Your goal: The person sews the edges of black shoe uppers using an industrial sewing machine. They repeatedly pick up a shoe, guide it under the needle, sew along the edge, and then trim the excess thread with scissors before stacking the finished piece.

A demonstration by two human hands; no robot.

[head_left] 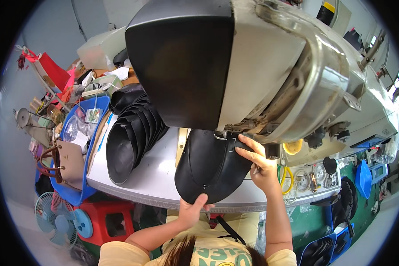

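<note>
A black, curved shoe upper [215, 173] lies under the head of the sewing machine [270, 75], its far end hidden below the machine. Small pale marks show on its right side. At its near rounded edge my left hand [193, 210] is closed, thumb on top and fingers underneath. My right hand [261, 164] holds the right edge, two fingers laid on the surface close to the needle area and the others curled; a small dark sliver shows between them, too small to name. To the left, several matching black uppers [126, 148] stand nested in a row.
A blue bin [82, 188] with a beige handbag [71, 164] sits left of the white table [150, 188]. Below are a red stool [104, 213] and a blue fan [60, 217]. Yellow-handled scissors [288, 179] and bobbins [319, 173] lie at right.
</note>
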